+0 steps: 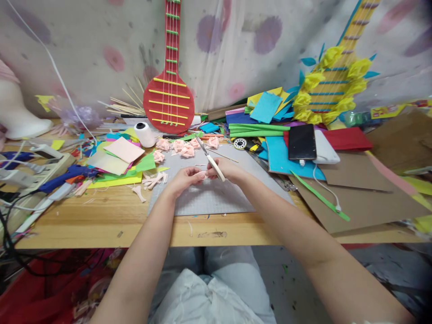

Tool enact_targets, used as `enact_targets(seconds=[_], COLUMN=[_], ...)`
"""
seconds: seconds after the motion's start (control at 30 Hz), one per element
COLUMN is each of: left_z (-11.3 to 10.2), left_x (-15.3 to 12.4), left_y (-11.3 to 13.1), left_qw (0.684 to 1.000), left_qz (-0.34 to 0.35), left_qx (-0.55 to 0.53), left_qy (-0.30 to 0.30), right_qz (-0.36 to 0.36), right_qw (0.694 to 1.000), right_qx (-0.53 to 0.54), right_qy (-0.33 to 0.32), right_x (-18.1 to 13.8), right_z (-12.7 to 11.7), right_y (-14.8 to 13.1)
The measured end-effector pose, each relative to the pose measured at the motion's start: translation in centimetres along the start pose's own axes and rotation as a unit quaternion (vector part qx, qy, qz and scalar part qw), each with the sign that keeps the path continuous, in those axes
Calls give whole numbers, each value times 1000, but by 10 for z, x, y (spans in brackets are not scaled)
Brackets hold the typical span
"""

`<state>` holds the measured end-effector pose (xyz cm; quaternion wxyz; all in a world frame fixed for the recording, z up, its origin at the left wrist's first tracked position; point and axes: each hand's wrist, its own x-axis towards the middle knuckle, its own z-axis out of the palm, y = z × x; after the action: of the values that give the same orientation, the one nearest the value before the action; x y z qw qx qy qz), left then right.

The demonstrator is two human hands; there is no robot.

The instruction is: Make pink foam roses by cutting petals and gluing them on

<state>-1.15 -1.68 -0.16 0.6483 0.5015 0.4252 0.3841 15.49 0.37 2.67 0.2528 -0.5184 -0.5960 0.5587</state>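
Observation:
Over the grey cutting mat (189,204), my left hand (185,180) is closed, pinching a small pale pink piece of crepe paper (202,176). My right hand (227,170) is closed around white-handled scissors (216,167), their blades pointing up and away to the left. Its fingertips meet the pink paper too, close to the left fingertips. Just beyond the hands, several pink paper flowers (187,150) lie along the mat's far edge. Pink paper strips (157,179) rest left of my left hand.
A red paper banjo-like instrument (168,101) stands behind a white thread spool (144,135). To the left are coloured paper sheets (124,149), a blue glue gun (67,175) and a power strip (40,164). A phone (302,141), cardboard (361,193) and a yellow-flowered instrument (332,90) are right.

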Motion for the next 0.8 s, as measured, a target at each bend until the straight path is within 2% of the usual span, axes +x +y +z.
enact_targets(seconds=[0.23, 0.33, 0.43, 0.53, 0.63, 0.73, 0.8], left_z=[0, 3, 5, 6, 6, 7, 9], left_x=[1, 1, 3, 5, 7, 7, 6], left_y=[-1, 0, 2, 4, 5, 6, 5], left_qw=[1000, 998, 985, 963, 947, 943, 943], left_qz=[-14, -1, 20, 35, 56, 70, 72], left_qx=[-7, -45, -135, -230, -276, -285, -282], left_qy=[-7, 37, 104, 137, 154, 159, 159], right_qz=[-14, -40, -84, -75, -10, 43, 51], right_qw=[998, 998, 996, 994, 986, 978, 976], right_qx=[-54, -40, -27, -50, -65, -55, -56], right_qy=[-29, -9, 5, -68, -153, -197, -203], right_x=[4, 2, -7, -18, -27, -29, -28], right_z=[-3, -4, -7, -12, -15, -16, -16], right_y=[1, 0, -1, -4, -8, -12, -13])
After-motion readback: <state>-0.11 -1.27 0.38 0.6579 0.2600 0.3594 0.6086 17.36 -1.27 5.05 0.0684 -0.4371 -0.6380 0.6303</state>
